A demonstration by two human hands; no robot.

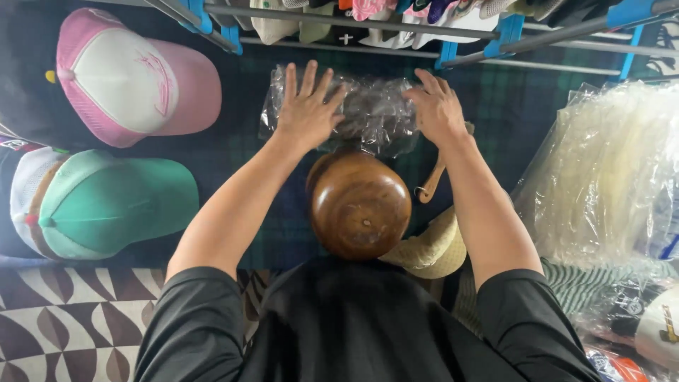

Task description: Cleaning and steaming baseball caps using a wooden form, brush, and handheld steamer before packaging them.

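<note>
1. Plastic is what both hands press on: a clear, crinkled plastic bag (371, 110) with something dark folded inside lies on the dark plaid cloth (240, 155), far from the person and just near of the metal rack bars (396, 32).
2. Slipping looks like the main risk. The film is glossy and loosely wrinkled, so a flat palm could slide over it and leave the contents behind.
3. Trapped air is a second risk, as I judge it: uneven pressure could bunch the bag toward the middle, between the hands.
4. A round wooden form (359, 205) stands just near of the bag, between the forearms. A wrist drawn back carelessly could knock it, or the straw-coloured hat (431, 247) tucked at its right.
5. The left hand (308, 110) lies flat on the bag's left part, fingers spread wide and straight, tips reaching its far edge.
6. The right hand (438, 110) rests on the bag's right end, fingers curved and closer together, bent over the edge. Whether they pinch the film underneath, I cannot tell.
7. The bag runs left to right under both palms, its centre uncovered.
</note>
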